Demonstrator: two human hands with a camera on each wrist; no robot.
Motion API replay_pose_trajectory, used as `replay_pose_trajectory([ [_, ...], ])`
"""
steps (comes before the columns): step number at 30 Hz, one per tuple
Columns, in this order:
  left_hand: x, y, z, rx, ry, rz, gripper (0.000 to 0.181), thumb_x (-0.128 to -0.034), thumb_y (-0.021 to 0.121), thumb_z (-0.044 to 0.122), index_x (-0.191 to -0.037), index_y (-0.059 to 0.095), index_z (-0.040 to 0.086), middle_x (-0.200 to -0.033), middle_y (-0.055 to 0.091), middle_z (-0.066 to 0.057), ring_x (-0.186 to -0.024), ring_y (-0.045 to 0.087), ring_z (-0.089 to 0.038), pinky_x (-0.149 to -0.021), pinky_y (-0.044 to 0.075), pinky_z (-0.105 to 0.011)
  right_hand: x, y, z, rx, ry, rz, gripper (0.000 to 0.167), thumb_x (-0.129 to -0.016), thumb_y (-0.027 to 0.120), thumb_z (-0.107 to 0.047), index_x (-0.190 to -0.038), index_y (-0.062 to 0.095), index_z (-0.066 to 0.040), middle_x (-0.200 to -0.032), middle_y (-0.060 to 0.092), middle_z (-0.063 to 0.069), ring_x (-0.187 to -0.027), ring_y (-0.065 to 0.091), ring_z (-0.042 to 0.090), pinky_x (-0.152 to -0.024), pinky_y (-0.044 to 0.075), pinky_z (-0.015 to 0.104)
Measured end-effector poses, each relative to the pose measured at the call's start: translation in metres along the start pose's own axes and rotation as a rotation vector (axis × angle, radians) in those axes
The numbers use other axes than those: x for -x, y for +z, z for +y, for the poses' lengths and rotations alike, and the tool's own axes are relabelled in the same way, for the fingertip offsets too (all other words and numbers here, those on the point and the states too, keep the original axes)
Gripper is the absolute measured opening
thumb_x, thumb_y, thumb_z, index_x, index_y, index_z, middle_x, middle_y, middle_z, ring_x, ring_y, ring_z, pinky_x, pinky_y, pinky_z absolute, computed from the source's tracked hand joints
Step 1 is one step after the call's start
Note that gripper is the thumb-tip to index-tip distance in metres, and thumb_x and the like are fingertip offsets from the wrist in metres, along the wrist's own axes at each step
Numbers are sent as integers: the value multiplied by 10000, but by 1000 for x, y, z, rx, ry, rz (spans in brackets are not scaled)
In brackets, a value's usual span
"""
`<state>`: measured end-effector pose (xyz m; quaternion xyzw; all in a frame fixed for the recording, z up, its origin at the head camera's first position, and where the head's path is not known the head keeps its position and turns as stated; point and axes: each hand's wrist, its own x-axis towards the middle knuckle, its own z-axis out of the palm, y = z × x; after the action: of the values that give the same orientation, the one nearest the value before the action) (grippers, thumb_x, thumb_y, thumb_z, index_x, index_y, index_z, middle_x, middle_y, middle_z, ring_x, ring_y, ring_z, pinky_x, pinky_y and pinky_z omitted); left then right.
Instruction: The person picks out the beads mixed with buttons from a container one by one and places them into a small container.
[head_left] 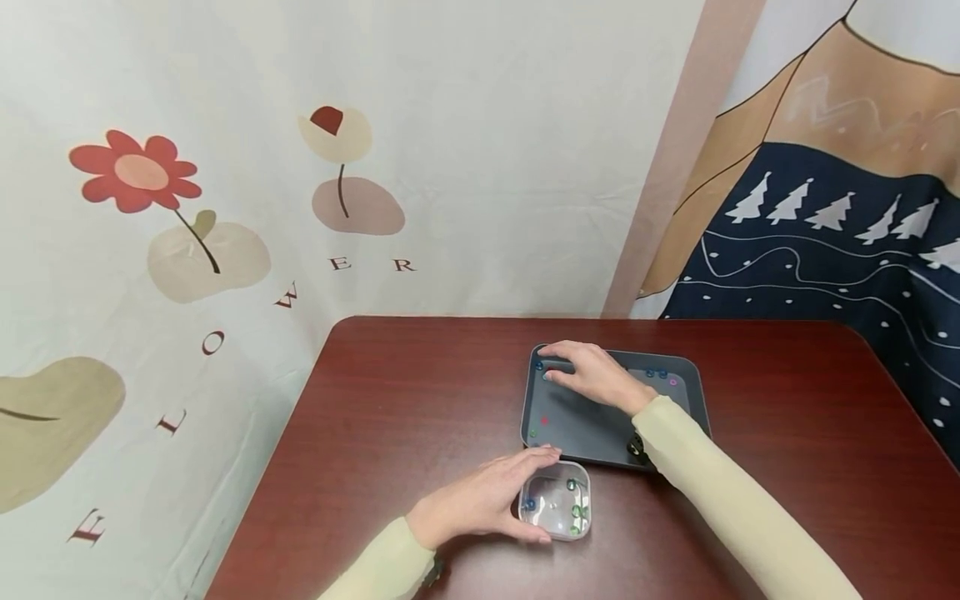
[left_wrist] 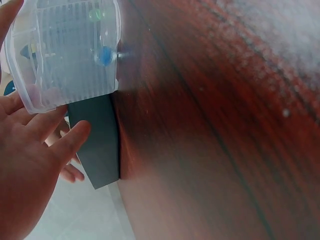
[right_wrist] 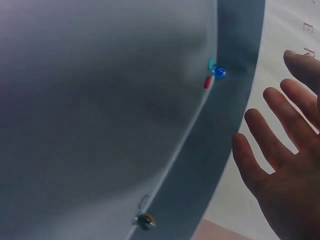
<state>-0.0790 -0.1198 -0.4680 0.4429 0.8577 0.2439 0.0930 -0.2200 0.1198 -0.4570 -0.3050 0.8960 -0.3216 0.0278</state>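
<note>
In the head view my left hand (head_left: 483,496) holds a small clear plastic box (head_left: 557,533) from its left side, fingers behind it and thumb at the front. Several green glass marbles (head_left: 576,512) and a blue marble (head_left: 530,504) lie inside. My right hand (head_left: 596,375) hovers over the left part of a dark grey tray (head_left: 600,446), fingers spread and holding nothing. A blue marble (right_wrist: 219,72) sits against the tray wall in the right wrist view, beside a small red piece (right_wrist: 207,82) and a teal piece (right_wrist: 211,63).
Blue marbles (head_left: 657,374) and a pink ring (head_left: 672,382) lie near the tray's far right corner. A red piece (head_left: 544,421) and a green one (head_left: 533,433) are at its left. Tray and box stand on a brown table (head_left: 420,400) before a printed curtain (head_left: 487,125).
</note>
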Motion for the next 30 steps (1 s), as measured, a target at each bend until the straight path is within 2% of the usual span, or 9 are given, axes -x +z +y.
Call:
replay_pose_trajectory([
  [19, 1, 0, 0, -28, 14, 17, 960, -838, 828, 540, -1550, 408, 52, -1575, 460, -65, -1430, 470, -172, -1172, 396, -331, -10, 21, 12, -4, 79, -75, 398, -985, 724, -169, -1363, 668, -60, -1415, 625, 145, -1359, 546, 330, -1123, 445, 522],
  [30, 1, 1, -1, -23, 29, 30, 963, -820, 855, 510, -1540, 418, 42, -1567, 466, -70, -1427, 475, -174, -1175, 388, -316, -12, 25, 14, 38, 85, -100, 393, -986, 721, -168, -1359, 669, -55, -1403, 633, 140, -1334, 566, 330, -1105, 462, 516],
])
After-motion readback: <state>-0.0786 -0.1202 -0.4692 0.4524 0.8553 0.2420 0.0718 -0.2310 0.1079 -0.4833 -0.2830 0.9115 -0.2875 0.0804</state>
